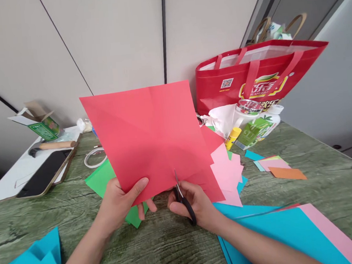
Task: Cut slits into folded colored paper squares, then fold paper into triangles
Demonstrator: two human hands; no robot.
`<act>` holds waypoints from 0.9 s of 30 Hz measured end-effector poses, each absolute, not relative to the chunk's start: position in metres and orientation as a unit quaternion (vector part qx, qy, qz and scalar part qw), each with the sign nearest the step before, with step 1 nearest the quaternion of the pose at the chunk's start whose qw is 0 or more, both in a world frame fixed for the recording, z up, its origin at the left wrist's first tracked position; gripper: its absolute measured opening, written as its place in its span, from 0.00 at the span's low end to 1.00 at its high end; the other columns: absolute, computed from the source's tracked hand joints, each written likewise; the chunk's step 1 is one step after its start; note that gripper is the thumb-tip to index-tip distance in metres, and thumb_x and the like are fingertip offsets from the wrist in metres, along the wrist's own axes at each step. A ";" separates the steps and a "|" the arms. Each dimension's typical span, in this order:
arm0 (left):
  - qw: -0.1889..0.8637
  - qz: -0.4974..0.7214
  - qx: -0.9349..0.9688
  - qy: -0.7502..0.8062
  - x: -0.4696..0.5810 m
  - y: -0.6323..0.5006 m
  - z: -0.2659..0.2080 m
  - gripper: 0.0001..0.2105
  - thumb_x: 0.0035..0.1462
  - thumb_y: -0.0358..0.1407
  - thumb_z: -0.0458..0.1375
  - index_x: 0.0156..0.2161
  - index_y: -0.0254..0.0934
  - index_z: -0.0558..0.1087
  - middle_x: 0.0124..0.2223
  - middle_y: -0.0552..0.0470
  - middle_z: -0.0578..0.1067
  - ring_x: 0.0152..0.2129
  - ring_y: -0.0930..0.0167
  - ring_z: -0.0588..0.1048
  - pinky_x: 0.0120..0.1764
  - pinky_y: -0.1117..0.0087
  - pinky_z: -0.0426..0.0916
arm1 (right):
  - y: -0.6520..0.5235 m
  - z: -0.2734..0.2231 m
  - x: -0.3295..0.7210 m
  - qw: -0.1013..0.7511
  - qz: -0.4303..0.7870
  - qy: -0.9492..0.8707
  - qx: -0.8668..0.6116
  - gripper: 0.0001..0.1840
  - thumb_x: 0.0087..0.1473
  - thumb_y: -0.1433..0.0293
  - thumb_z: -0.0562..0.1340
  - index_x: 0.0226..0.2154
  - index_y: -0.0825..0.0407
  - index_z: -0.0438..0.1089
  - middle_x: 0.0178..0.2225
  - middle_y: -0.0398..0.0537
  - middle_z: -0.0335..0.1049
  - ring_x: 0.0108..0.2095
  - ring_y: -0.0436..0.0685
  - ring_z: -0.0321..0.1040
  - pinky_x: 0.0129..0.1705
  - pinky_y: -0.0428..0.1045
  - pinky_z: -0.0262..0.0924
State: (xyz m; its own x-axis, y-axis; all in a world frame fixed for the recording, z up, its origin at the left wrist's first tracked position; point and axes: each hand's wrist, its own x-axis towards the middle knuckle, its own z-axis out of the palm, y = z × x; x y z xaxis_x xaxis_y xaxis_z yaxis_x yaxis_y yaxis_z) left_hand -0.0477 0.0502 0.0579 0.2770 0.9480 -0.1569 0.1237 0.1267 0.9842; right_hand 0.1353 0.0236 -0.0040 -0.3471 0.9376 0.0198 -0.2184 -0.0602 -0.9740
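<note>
Left of the red shopping bag (214, 92) and nearer the viewer, a four-cornered sheet of red paper (145, 130) is held up, its plain, smooth face marked by a faint crease down the middle. The left hand (122, 201) pinches its lower left corner; the right hand (198, 205) grips black-handled scissors (188, 209), one blade showing against the paper's lower edge.

Red shopping bag (239, 75), dark phone (45, 173) beside wooden-handled hammer (57, 145), open green box (43, 129)

Hands (119, 200): two; scissors (186, 204): one pair; phone (45, 174): one.
</note>
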 end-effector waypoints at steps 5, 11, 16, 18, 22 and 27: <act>0.573 0.355 0.559 0.484 -0.047 0.050 0.060 0.11 0.53 0.39 0.55 0.23 0.36 0.70 0.17 0.51 0.76 0.07 0.73 0.68 0.10 0.76 0.61 | 0.024 -0.006 0.135 0.452 0.645 -0.505 -0.353 0.21 0.41 0.58 0.66 0.35 0.53 0.64 0.24 0.41 0.61 0.24 0.49 0.57 0.26 0.45 0.53; 0.570 0.359 0.555 0.489 -0.047 0.050 0.062 0.08 0.52 0.39 0.56 0.27 0.36 0.72 0.16 0.52 0.76 0.06 0.72 0.68 0.09 0.75 0.61 | 0.024 -0.008 0.135 0.441 0.648 -0.500 -0.367 0.22 0.40 0.56 0.66 0.35 0.52 0.64 0.22 0.39 0.60 0.21 0.48 0.55 0.24 0.45 0.52; 0.567 0.356 0.557 0.491 -0.047 0.049 0.062 0.09 0.52 0.39 0.56 0.26 0.36 0.72 0.16 0.52 0.76 0.06 0.73 0.67 0.09 0.76 0.60 | 0.024 -0.009 0.134 0.444 0.645 -0.502 -0.366 0.19 0.42 0.59 0.66 0.34 0.54 0.65 0.20 0.38 0.60 0.18 0.46 0.55 0.22 0.44 0.52; 0.567 0.357 0.556 0.492 -0.047 0.050 0.062 0.09 0.52 0.39 0.56 0.26 0.36 0.72 0.16 0.51 0.76 0.06 0.73 0.67 0.09 0.75 0.60 | 0.023 -0.009 0.134 0.444 0.644 -0.499 -0.372 0.19 0.42 0.59 0.65 0.33 0.54 0.65 0.19 0.38 0.61 0.18 0.46 0.56 0.21 0.44 0.53; 0.565 0.356 0.556 0.495 -0.047 0.050 0.060 0.09 0.51 0.40 0.56 0.27 0.36 0.71 0.16 0.51 0.76 0.06 0.72 0.67 0.09 0.75 0.60 | 0.023 -0.008 0.134 0.443 0.642 -0.496 -0.382 0.19 0.41 0.58 0.66 0.32 0.54 0.65 0.19 0.37 0.61 0.16 0.46 0.57 0.19 0.44 0.54; 0.567 0.357 0.558 0.490 -0.048 0.050 0.060 0.09 0.52 0.39 0.56 0.27 0.36 0.71 0.16 0.52 0.76 0.06 0.73 0.68 0.09 0.75 0.60 | 0.023 -0.005 0.134 0.440 0.643 -0.489 -0.393 0.19 0.41 0.57 0.66 0.30 0.54 0.65 0.17 0.37 0.62 0.14 0.45 0.56 0.17 0.43 0.52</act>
